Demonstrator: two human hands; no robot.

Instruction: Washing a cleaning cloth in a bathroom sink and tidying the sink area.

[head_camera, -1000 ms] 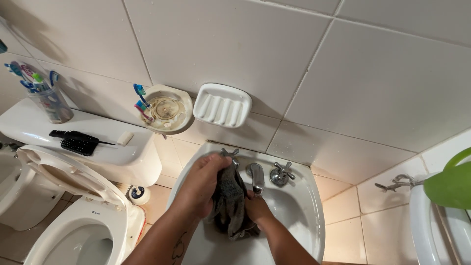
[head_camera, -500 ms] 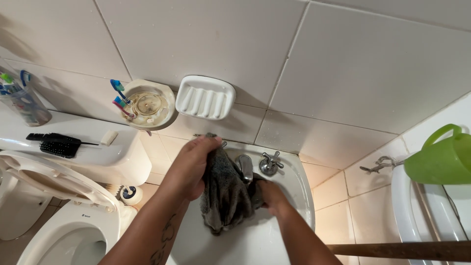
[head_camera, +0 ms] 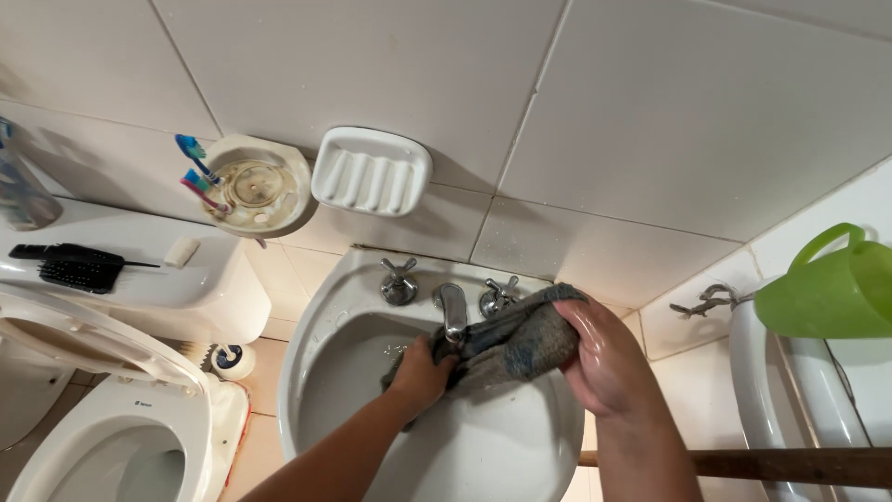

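Gripping the two ends of a wet dark grey cloth (head_camera: pixel 506 342), both hands are closed on it above the white ceramic washbasin (head_camera: pixel 321 321): the left hand (head_camera: pixel 421 375) clenches the lower end just under the chrome spout (head_camera: pixel 453 311), and the right hand (head_camera: pixel 606 358), glistening wet, clutches the upper end near the basin's right rim. The cloth stretches between them, bunched and twisted, passing right in front of the spout and hiding part of the right chrome cross-handle tap (head_camera: pixel 499 296). The left chrome cross-handle tap (head_camera: pixel 399 280) stands clear on the spout's other side. On the white tiled wall (head_camera: pixel 650 121) above the basin hangs a white ribbed soap dish (head_camera: pixel 371 173), and beside it a round cream wall holder (head_camera: pixel 253 185) with two toothbrushes (head_camera: pixel 195 165) stuck in its edge. To the left stands a white toilet (head_camera: pixel 121 418) with its seat raised; on its cistern lid lie a black hairbrush (head_camera: pixel 70 265) and a small pale bar of soap (head_camera: pixel 182 251). Near the floor between toilet and basin sits a toilet brush holder (head_camera: pixel 229 360). At the far right a light green plastic jug (head_camera: pixel 827 288) rests on another white fixture, and a brown wooden pole (head_camera: pixel 743 465) crosses below the right forearm.
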